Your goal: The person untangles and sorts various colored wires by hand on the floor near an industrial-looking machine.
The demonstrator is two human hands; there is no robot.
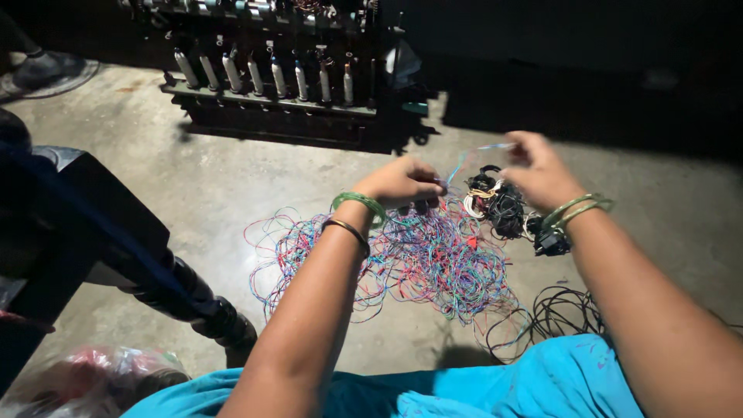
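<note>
Concrete floor [232, 186], dim light. Beyond both grips, at the far edge of the lit patch, stands a dark machine frame [271, 108] carrying a row of pale cylindrical spindles [255, 73]. Off to the left of the left grip, a black bulky object [116, 248] runs down toward us; below it, a crinkled plastic bag [101, 379]. Teal cloth [542, 383] covers our lap, nearest the camera.

Directly beneath and just behind the left grip lies the big tangle of thin coloured wires [418, 259], red, blue and green strands looped loosely over the floor. Below the right grip sits a bundle of black and white cable [499, 205] with a small black connector block [551, 241] beside it; a loose coil of black wire [561, 310] lies nearer us.

Our left hand [402, 182] is closed in a pinch on one thin blue wire [463, 161], knuckles up. Our right hand [538, 170] has its fingertips pinched on the same strand's other stretch, so the wire spans the short gap between the two grips, raised just above the pile. Green bangles on both wrists.

Judgement: the strand will come away cleanest if we keep it lightly taut between the grips and draw it upward, away from the tangle, easing off wherever a loop snags.
</note>
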